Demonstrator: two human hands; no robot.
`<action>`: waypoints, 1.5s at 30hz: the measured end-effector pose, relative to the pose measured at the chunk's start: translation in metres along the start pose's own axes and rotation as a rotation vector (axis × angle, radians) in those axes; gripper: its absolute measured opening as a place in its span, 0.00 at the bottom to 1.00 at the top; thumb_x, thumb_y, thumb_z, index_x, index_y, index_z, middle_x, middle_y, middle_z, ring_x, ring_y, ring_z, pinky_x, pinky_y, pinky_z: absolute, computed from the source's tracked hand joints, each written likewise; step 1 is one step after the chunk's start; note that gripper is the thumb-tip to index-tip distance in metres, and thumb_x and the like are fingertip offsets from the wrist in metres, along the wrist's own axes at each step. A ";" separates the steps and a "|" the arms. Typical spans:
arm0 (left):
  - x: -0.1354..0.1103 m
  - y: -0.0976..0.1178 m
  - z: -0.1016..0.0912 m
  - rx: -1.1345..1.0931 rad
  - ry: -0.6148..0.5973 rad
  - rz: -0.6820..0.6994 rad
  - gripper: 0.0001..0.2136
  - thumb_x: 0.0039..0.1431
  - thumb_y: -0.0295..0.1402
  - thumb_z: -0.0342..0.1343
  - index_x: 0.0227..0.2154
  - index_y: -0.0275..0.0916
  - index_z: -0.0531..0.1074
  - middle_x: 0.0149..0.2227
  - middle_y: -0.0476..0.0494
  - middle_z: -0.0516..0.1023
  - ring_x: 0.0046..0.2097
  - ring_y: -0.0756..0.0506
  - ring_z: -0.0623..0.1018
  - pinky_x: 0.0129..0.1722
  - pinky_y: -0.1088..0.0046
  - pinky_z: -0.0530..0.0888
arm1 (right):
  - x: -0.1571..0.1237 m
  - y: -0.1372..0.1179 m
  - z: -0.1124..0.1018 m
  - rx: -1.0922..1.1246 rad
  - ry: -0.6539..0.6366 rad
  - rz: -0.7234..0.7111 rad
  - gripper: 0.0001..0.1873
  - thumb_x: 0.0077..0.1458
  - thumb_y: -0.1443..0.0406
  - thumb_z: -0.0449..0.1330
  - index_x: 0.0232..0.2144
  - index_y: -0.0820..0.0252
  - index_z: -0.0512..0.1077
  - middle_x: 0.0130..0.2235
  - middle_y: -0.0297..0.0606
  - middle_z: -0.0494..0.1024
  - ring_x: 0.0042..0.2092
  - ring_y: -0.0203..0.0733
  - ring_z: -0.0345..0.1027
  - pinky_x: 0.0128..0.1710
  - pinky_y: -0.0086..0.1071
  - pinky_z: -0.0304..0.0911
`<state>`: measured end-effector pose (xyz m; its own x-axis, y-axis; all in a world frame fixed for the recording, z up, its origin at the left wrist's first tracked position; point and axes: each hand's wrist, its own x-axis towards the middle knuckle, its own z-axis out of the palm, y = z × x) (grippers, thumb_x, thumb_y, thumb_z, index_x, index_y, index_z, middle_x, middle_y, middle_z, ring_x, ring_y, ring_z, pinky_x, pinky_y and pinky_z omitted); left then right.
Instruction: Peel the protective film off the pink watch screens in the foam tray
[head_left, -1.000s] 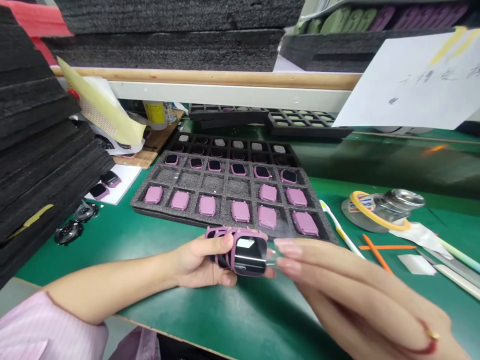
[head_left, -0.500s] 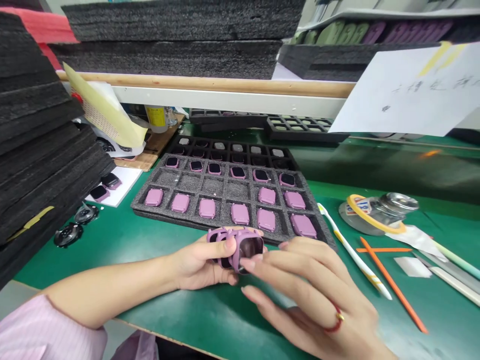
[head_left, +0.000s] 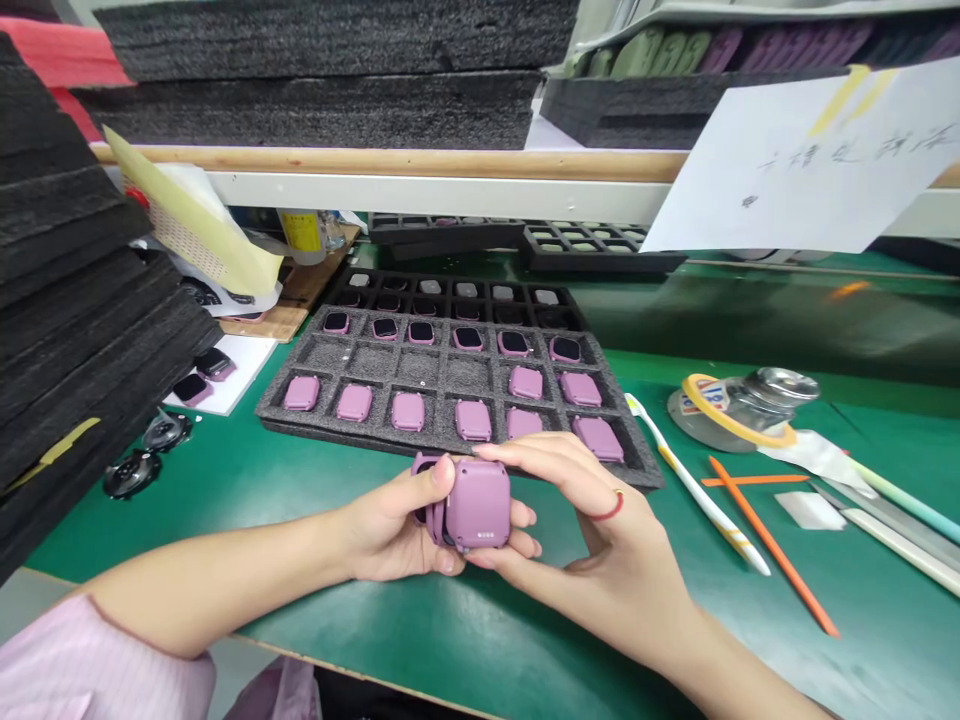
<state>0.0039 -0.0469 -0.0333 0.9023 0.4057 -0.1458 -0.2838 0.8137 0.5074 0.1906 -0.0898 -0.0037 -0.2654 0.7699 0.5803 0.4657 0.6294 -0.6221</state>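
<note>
Green workbench (head_left: 247,480) beneath stacked purple watch cases (head_left: 469,500)
Left hand (head_left: 390,528) clasps them; right hand (head_left: 615,540) pinches the front case (head_left: 484,505) by its edges.

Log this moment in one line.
left hand: holding stacked watches; front watch: purple back showing; right hand: holding its top and bottom edges; foam tray: beyond hands
</note>
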 end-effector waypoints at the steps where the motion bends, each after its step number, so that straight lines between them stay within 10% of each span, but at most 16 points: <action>1: 0.000 -0.001 0.000 -0.004 -0.002 -0.001 0.28 0.46 0.53 0.71 0.41 0.32 0.82 0.37 0.35 0.82 0.27 0.53 0.76 0.17 0.86 0.62 | 0.000 0.000 0.001 -0.013 -0.003 -0.011 0.27 0.52 0.63 0.71 0.54 0.50 0.70 0.46 0.40 0.80 0.46 0.48 0.75 0.45 0.43 0.74; 6: 0.002 -0.004 0.004 -0.047 0.150 0.061 0.29 0.43 0.52 0.73 0.41 0.31 0.82 0.39 0.35 0.83 0.35 0.48 0.82 0.26 0.86 0.73 | 0.008 0.011 0.000 -0.056 -0.003 -0.077 0.24 0.53 0.64 0.68 0.52 0.54 0.71 0.44 0.40 0.81 0.44 0.46 0.76 0.46 0.42 0.73; 10: 0.004 -0.005 0.007 -0.124 0.339 0.093 0.22 0.40 0.38 0.78 0.38 0.33 0.81 0.41 0.36 0.84 0.42 0.43 0.84 0.29 0.87 0.74 | 0.035 0.042 -0.003 -0.102 0.074 0.204 0.17 0.55 0.58 0.65 0.45 0.58 0.74 0.45 0.44 0.81 0.44 0.48 0.77 0.46 0.45 0.74; 18: 0.000 -0.005 0.000 0.016 0.340 0.076 0.15 0.52 0.39 0.68 0.36 0.32 0.78 0.38 0.33 0.84 0.16 0.57 0.65 0.15 0.81 0.54 | 0.075 0.102 0.029 -0.176 0.000 0.252 0.18 0.55 0.61 0.64 0.47 0.61 0.77 0.53 0.51 0.79 0.59 0.58 0.70 0.62 0.58 0.61; 26: 0.004 -0.004 0.002 -0.113 0.292 0.135 0.20 0.54 0.47 0.67 0.33 0.30 0.78 0.29 0.39 0.79 0.17 0.56 0.66 0.16 0.82 0.54 | 0.024 0.037 0.012 0.007 0.012 0.090 0.17 0.60 0.49 0.61 0.43 0.54 0.72 0.49 0.44 0.79 0.53 0.48 0.74 0.54 0.44 0.72; 36: 0.005 -0.005 0.004 -0.171 0.203 0.187 0.17 0.55 0.44 0.67 0.33 0.33 0.77 0.26 0.48 0.74 0.19 0.56 0.67 0.18 0.84 0.59 | 0.005 0.015 0.016 -0.018 -0.026 -0.118 0.06 0.57 0.68 0.67 0.35 0.57 0.73 0.47 0.45 0.80 0.45 0.44 0.78 0.42 0.36 0.76; 45: 0.006 -0.005 0.006 -0.143 0.208 0.113 0.20 0.52 0.47 0.69 0.36 0.33 0.80 0.33 0.39 0.81 0.19 0.56 0.68 0.19 0.82 0.60 | 0.004 0.005 0.009 0.158 0.459 0.081 0.06 0.60 0.70 0.64 0.33 0.53 0.76 0.33 0.34 0.81 0.37 0.40 0.79 0.39 0.35 0.78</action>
<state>0.0121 -0.0510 -0.0319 0.7806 0.5617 -0.2741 -0.4348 0.8031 0.4074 0.1844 -0.0828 -0.0088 0.1824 0.7134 0.6766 0.3261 0.6054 -0.7261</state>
